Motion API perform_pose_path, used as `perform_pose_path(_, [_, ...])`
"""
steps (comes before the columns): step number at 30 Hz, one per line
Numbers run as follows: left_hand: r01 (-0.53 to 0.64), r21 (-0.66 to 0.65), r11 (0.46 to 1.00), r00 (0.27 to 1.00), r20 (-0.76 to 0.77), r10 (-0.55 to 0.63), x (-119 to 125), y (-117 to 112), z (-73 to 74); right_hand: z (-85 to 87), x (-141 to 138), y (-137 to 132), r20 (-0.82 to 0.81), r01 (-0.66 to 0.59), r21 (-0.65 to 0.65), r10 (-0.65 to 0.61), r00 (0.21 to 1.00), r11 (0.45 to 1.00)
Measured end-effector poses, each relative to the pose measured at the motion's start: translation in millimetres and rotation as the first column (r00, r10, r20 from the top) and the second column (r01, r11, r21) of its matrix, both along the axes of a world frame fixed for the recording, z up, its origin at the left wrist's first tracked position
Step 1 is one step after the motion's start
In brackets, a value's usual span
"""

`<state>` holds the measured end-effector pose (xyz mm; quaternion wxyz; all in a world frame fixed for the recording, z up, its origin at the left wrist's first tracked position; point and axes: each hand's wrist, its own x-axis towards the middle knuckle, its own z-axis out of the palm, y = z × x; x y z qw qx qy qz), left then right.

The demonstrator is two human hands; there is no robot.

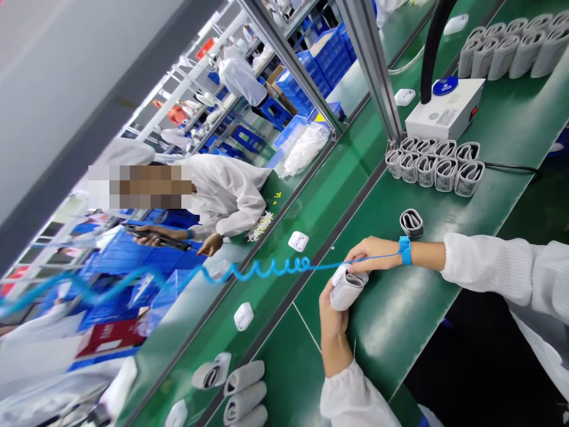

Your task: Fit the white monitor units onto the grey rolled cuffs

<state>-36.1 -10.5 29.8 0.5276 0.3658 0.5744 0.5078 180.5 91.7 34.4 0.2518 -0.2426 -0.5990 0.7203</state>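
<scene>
A rolled grey cuff [349, 290] with a white part at its upper end is between my hands, just above the green bench. My left hand [332, 317], coming from the bottom, wraps round its outer side. My right hand [377, 254], wearing a blue wrist strap [405, 250] with a coiled blue cord [275, 270], has its fingers closed on the cuff's top end. The fingertips are partly hidden. Beside the right wrist, a single rolled cuff [411, 223] stands on the bench.
Rows of rolled cuffs [435, 169] stand near a white box [444, 112] with a black hose. More cuffs [244, 394] lie at lower left. White devices [298, 241] sit on the green belt [267, 290]. Across it, a co-worker [226, 190] holds a dark object. Metal posts [371, 65] rise between.
</scene>
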Motion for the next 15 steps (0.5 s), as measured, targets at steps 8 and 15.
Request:
perform_pose_path(8, [0.056,-0.047,0.997,0.994,-0.090,-0.060,1.0,-4.0,-5.6,-0.5,2.1,8.7,0.249,-0.067,0.197,0.016,0.968,0.978])
perform_pose_path(15, [0.078,-0.091,0.993,0.991,-0.099,-0.087,-2.7,-5.8,-7.5,2.8,2.3,10.0,0.356,-0.101,0.318,-0.020,0.934,0.943])
